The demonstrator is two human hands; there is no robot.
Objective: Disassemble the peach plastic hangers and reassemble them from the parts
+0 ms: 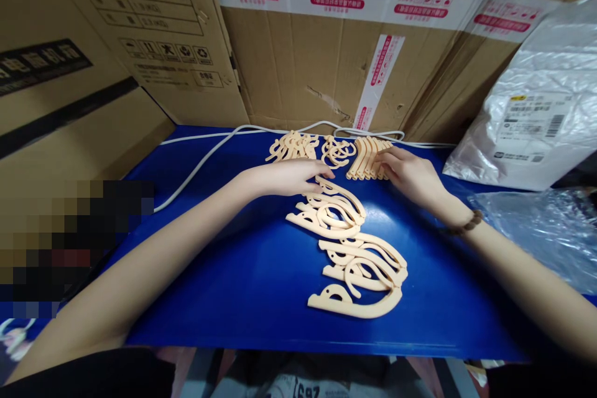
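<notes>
Head view gives me both bare hands over a glossy blue tabletop (224,298) scattered with flat, pale beige plastic pieces. I see the left hand (296,177) at the far end of a cluster of overlapping, curved beige pieces with hook-like loops (345,221). Its fingertips and thumb stand slightly apart there; I cannot tell whether they grip anything. I find the right hand (413,177) at a neat row of slim, bent beige bars (366,158), its fingers bent and close together at the row's right side. Whether it pinches a bar, I cannot tell. A brown beaded bracelet (471,222) circles that wrist.

Nearer to me, a second cluster of curved beige pieces (401,276) overlaps in the same way. Behind the left hand I make out a heap of thin beige curved parts (293,144), with a smaller pile of beige hooks (344,154) between it and the row. A white cable (205,165) runs behind them along the foot of a brown cardboard box (289,62). To the right I see a white plastic parcel bag (527,130) with a printed label, and crumpled clear plastic wrap (545,230) beside the right forearm.
</notes>
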